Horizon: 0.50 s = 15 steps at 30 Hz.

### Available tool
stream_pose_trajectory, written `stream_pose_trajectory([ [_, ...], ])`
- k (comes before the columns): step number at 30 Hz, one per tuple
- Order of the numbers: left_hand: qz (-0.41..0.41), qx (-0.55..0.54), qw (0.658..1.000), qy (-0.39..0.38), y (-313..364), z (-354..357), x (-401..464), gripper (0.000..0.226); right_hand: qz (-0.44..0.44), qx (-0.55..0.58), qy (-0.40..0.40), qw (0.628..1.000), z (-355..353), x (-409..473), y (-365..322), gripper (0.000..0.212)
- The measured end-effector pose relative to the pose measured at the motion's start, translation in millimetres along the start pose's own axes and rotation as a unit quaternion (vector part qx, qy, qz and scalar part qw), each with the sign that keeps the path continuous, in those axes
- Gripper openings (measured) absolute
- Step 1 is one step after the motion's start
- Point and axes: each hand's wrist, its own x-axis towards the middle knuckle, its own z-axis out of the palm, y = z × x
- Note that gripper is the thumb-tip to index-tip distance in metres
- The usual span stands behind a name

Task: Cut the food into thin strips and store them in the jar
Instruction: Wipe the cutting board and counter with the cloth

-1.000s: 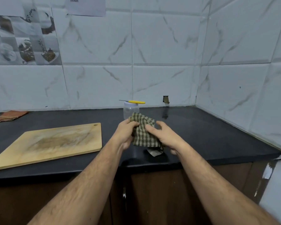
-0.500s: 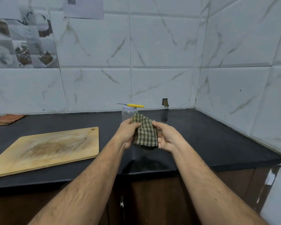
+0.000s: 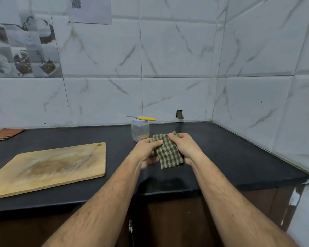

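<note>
Gripping a green checked cloth [image 3: 169, 153] between them above the black counter [image 3: 239, 157], the left hand [image 3: 146, 152] and right hand [image 3: 185, 148] each have fingers closed on it. At 11 o'clock from the fingertips, just beyond them, stands the jar [image 3: 140, 131], lidded, a little food in its bottom and a yellow-handled knife [image 3: 143, 118] lying across its top. At 9 o'clock, well apart, lies the wooden cutting board [image 3: 52, 166].

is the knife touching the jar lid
Touching. The head view shows the knife lying flat across the jar's lid, its yellow handle overhanging to the right.
</note>
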Motion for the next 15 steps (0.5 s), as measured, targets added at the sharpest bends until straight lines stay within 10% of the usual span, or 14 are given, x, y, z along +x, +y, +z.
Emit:
stream_pose_trajectory([
  [7,0.046,-0.091,0.991,0.089,-6.2,15.9,21.5,0.015,0.205,0.003,-0.098,0.974,-15.9,5.6,6.8,0.034],
  [15,0.048,0.135,0.988,0.05,9.7,7.2,66.8,0.02,0.158,0.057,0.026,0.985,-19.4,63.4,13.8,0.011],
])
